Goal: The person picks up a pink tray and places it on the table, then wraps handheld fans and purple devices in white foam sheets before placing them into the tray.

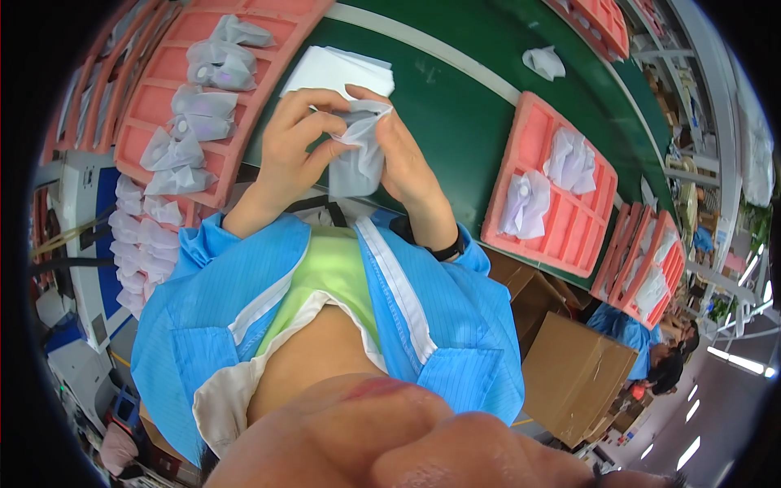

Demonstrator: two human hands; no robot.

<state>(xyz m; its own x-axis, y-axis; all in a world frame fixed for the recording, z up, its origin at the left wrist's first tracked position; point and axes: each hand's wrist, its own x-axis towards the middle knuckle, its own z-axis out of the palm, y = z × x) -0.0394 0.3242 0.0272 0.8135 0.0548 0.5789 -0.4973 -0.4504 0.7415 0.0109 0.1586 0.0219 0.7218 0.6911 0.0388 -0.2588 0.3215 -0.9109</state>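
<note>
A thin translucent white sheet or bag (355,167) hangs in front of my chest, gathered at its top and loose below; I cannot tell whether anything is inside. My left hand (299,142) pinches its upper left edge between thumb and fingers. On the other side, my right hand (403,159) grips the upper right edge, thumb and fingers bent over it. Just beyond both hands, a stack of flat white sheets (346,69) lies on the green work surface (455,130).
To the left, a pink compartment tray (130,150) holds several white-wrapped items (199,126). Another pink tray (561,236) on the right carries two wrapped bundles (525,203). One wrapped piece (543,63) lies farther off. Cardboard boxes (573,374) stand lower right, near another person (622,333).
</note>
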